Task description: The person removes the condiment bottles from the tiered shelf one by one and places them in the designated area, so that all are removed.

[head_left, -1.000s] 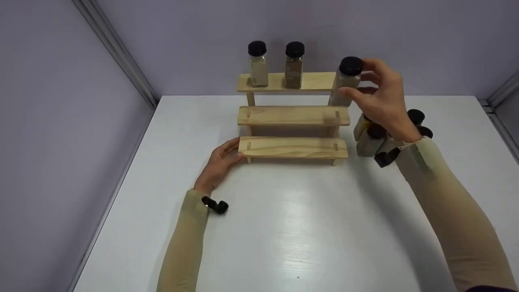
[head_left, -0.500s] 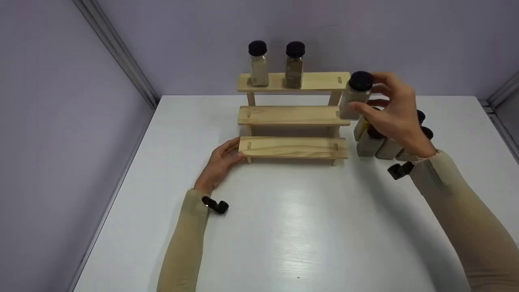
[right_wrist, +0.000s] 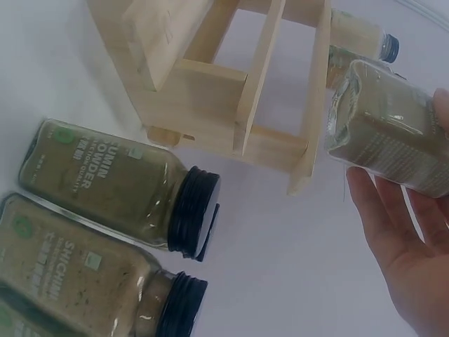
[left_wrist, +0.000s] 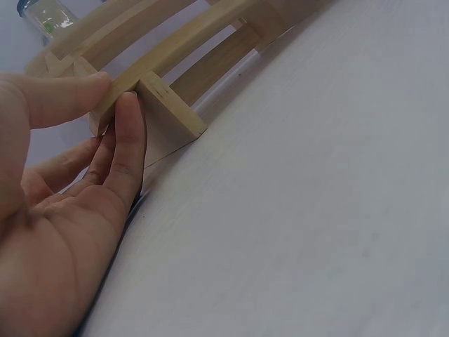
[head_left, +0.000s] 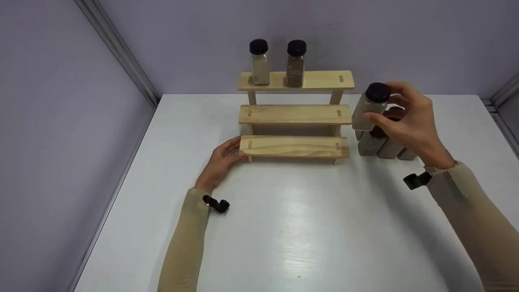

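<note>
Head: the right hand (head_left: 413,121) grips a raised jar (head_left: 368,111) just right of the wooden rack (head_left: 295,114); the left hand (head_left: 219,164) pinches its lowest shelf (head_left: 294,147). Left wrist: that pinch is at the shelf's end. Right wrist: labelled jars (right_wrist: 105,186) stand near the rack.

You are at what looks like a lab-style booth: a flat lilac-grey back wall (head_left: 194,48) and a matching left wall (head_left: 52,121) meet at a grey metal strip (head_left: 116,46), both bordering your white bench (head_left: 263,243). The black devices (head_left: 222,206) at your wrists suit a test station. Labelled spice jars (right_wrist: 105,186) and a wooden rack (head_left: 296,114) lend a touch of kitchen. On the right, where the head view cuts off, a metal frame (head_left: 505,89) seems to mark another corner.
</note>
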### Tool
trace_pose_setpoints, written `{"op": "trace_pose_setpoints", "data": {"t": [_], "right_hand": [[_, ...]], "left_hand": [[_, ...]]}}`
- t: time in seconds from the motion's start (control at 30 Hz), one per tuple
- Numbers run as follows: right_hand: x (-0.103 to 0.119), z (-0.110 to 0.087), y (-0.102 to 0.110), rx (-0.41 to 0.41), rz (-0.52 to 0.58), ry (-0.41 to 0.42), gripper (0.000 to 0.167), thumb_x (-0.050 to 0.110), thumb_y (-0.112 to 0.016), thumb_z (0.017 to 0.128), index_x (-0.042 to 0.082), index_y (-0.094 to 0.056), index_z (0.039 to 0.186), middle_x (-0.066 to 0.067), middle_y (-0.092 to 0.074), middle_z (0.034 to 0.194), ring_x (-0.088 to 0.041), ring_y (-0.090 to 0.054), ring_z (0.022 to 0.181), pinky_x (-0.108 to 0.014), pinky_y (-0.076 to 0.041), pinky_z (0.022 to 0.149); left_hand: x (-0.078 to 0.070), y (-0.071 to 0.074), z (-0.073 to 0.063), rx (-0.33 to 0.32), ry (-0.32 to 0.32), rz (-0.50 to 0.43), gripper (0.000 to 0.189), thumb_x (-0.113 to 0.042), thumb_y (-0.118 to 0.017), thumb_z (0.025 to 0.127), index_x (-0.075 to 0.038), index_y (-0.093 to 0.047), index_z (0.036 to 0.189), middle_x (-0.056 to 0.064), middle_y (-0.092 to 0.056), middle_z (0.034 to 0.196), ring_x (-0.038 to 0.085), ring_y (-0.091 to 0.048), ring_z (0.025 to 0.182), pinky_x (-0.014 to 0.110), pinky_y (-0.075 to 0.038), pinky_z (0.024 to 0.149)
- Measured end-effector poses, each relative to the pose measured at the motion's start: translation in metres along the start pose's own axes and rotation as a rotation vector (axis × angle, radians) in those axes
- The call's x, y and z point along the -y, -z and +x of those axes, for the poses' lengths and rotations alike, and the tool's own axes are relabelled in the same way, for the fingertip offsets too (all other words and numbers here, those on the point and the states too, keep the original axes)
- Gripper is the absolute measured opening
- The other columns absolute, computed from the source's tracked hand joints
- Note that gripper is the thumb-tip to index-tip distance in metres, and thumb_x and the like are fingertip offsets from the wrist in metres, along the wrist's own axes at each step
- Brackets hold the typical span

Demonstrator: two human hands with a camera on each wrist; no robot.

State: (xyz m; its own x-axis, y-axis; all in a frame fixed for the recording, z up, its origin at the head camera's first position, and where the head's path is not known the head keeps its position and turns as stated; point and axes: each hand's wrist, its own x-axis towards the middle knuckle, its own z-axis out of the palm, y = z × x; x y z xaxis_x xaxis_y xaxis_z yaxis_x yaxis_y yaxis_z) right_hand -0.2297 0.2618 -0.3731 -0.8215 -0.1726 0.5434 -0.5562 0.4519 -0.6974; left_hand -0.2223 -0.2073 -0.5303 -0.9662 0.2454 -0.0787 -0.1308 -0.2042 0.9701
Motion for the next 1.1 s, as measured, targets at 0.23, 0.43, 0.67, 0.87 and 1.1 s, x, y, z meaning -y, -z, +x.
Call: {"op": "trace_pose_setpoints", "data": {"t": [0.23,0.43,0.67,0.87,1.1], "right_hand": [[0.001,-0.012,0.008,0.004,-0.037,0.000,0.063,-0.005,-0.090,0.082,0.006,-0.066,0.140,0.014,-0.069,0.122,-0.002,-0.072,0.094,-0.010,-0.059,0.080],[-0.006,-0.023,0.015,0.001,-0.054,0.010,0.065,-0.008,-0.090,0.080,0.003,-0.066,0.139,0.016,-0.069,0.120,0.001,-0.072,0.092,-0.008,-0.058,0.080],[-0.018,-0.037,0.021,0.004,-0.052,0.025,0.067,-0.013,-0.089,0.078,-0.002,-0.064,0.139,0.015,-0.069,0.120,0.002,-0.071,0.093,-0.007,-0.057,0.077],[-0.021,-0.047,0.024,0.005,-0.072,-0.009,0.067,-0.012,-0.090,0.077,-0.001,-0.065,0.138,0.016,-0.069,0.118,0.002,-0.070,0.094,-0.006,-0.056,0.075],[-0.024,-0.055,0.024,0.020,-0.073,0.001,0.068,-0.012,-0.090,0.077,0.000,-0.065,0.140,0.018,-0.067,0.121,0.002,-0.069,0.096,-0.006,-0.056,0.075]], "left_hand": [[0.000,0.000,0.000,0.004,-0.010,0.013,0.061,-0.003,-0.064,0.107,-0.001,-0.040,0.162,0.020,-0.047,0.160,0.024,-0.055,0.139,0.027,-0.055,0.109],[0.000,0.000,0.000,0.009,-0.008,0.011,0.061,-0.004,-0.064,0.107,-0.001,-0.039,0.163,0.019,-0.047,0.160,0.026,-0.055,0.139,0.031,-0.054,0.113],[0.000,0.000,0.001,-0.004,0.012,0.003,0.063,-0.004,-0.064,0.107,0.000,-0.037,0.163,0.021,-0.045,0.160,0.029,-0.054,0.139,0.035,-0.054,0.114],[0.000,0.000,0.002,-0.003,0.020,0.021,0.064,-0.004,-0.063,0.107,0.000,-0.035,0.165,0.021,-0.042,0.164,0.027,-0.051,0.143,0.030,-0.055,0.111],[-0.001,0.000,0.001,0.013,0.004,0.001,0.063,-0.004,-0.064,0.107,-0.001,-0.037,0.164,0.020,-0.045,0.162,0.029,-0.053,0.142,0.036,-0.052,0.117]]}}
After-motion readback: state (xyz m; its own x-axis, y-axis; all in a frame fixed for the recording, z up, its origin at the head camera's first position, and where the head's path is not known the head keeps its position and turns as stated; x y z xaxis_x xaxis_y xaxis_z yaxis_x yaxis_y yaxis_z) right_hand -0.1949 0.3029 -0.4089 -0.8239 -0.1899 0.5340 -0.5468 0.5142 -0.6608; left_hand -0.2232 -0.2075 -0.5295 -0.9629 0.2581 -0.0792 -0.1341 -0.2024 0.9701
